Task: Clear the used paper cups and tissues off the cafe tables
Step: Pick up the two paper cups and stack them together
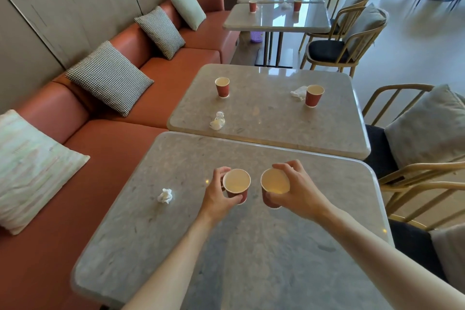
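Note:
Over the near grey table [251,246], my left hand [217,196] grips one red paper cup [236,184] and my right hand [299,191] grips another red paper cup [274,186], tilted toward the first. Both cups look empty inside. A crumpled tissue [165,196] lies on this table to the left of my left hand. On the second table [264,118] stand a red cup at its left [222,87] and a red cup at its right [314,95], with a tissue beside the right one [298,92] and another tissue near the front edge [217,121].
An orange bench sofa [113,138] with several cushions runs along the left wall. Wooden chairs with grey cushions [425,128] stand at the right. Two far tables [276,16] hold several more red cups and tissues. A purple basket [256,37] sits under them.

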### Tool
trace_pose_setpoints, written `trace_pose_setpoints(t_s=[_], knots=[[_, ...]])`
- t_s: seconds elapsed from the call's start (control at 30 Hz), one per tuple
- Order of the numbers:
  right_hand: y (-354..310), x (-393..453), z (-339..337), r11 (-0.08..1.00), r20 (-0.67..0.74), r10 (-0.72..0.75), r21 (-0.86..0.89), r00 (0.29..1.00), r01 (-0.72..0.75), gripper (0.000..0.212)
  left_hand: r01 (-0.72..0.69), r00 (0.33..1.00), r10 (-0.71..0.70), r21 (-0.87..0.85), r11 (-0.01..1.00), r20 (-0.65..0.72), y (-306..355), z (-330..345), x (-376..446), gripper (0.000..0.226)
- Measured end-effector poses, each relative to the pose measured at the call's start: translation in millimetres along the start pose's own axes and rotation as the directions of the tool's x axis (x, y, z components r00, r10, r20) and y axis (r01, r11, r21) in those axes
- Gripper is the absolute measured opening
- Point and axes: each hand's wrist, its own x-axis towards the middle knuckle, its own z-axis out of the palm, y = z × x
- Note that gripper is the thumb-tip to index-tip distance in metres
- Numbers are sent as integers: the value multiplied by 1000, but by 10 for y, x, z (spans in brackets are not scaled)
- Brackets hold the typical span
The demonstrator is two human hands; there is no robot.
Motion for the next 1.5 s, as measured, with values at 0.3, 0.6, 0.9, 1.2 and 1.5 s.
trace_pose_setpoints(t_s=[0.3,0.6,0.9,1.2,1.5], knots=[[-500,-1,-300,983,-75,-167,64,983,172,83,4,997,-5,18,1000,74,102,201,-109,73],[-615,-42,-265,978,18,-207,-8,978,207,85,-58,990,53,34,998,133,318,170,-156,74],[-594,-62,-253,976,70,-203,-69,977,208,85,-76,979,103,-152,986,176,500,145,-214,77],[-605,-83,-225,969,67,-201,-134,977,208,86,-151,977,168,-129,980,131,590,148,-222,69],[-732,-154,-296,968,-6,-200,-158,980,196,86,-182,981,189,-133,974,42,693,164,-245,68]])
